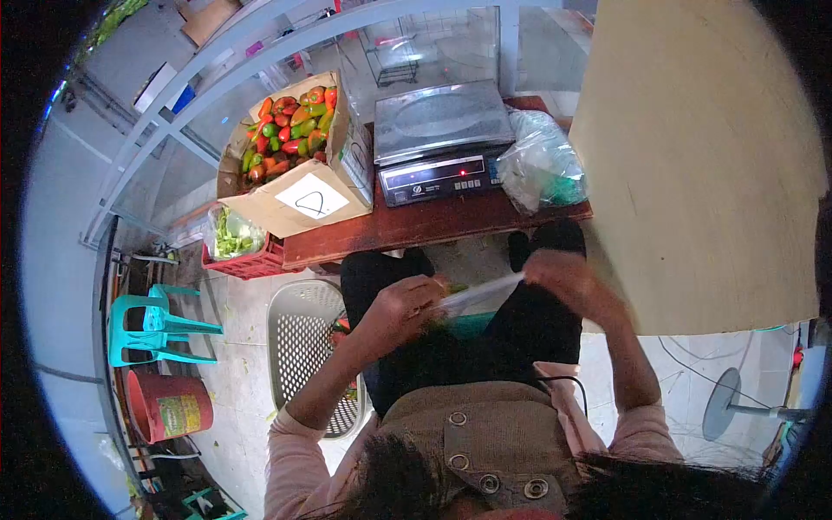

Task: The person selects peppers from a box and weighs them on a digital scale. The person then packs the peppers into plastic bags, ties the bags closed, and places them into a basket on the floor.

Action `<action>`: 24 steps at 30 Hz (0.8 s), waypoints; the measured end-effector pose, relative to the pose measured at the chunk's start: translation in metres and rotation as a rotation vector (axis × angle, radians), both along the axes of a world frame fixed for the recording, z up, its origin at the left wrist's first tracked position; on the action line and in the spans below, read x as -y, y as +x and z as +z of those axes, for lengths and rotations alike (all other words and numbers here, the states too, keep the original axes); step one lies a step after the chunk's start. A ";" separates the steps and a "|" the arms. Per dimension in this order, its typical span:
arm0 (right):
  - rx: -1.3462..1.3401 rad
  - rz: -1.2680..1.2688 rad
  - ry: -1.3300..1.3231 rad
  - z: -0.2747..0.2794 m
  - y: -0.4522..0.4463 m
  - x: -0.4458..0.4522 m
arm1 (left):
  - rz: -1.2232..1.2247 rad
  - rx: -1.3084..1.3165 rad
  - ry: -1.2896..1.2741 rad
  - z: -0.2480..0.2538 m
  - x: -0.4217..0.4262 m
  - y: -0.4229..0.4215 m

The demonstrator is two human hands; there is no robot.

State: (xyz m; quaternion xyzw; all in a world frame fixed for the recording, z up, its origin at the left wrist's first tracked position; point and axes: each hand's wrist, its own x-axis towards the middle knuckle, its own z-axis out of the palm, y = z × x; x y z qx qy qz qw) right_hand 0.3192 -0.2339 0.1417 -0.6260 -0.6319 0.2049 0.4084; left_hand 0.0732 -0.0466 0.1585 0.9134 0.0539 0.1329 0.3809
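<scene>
A whitish, translucent strip of plastic (481,293) is stretched between my two hands above my lap. My left hand (403,310) is closed at its left end, with a small orange-green piece of something at the fingertips, too blurred to name. The strip's right end is pinched in the fingers of my right hand (562,276), which is slightly smeared by motion. Below my left forearm stands a pale plastic laundry-type basket (299,347) with some red peppers (341,328) inside, partly hidden by the arm.
On a reddish-brown wooden table (433,227) are a cardboard box (351,165) of red and green peppers, a digital scale (442,139) and a clear plastic bag (542,165). A tan board (693,173) rises at right. Left are a teal stool (156,325) and a red bucket (169,405).
</scene>
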 end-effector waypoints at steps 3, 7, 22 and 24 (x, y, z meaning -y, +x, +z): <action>-0.059 -0.033 0.087 0.032 0.020 -0.014 | -0.072 0.038 -0.047 0.047 0.008 0.005; -0.352 -0.004 0.028 0.036 0.039 -0.047 | -0.154 0.137 -0.153 0.099 0.008 0.025; -1.279 -0.029 -0.039 -0.048 -0.089 -0.117 | 0.583 0.570 -0.431 -0.014 -0.066 0.117; -1.401 -0.022 -0.058 -0.049 -0.092 -0.113 | 0.647 0.563 -0.427 -0.033 -0.066 0.121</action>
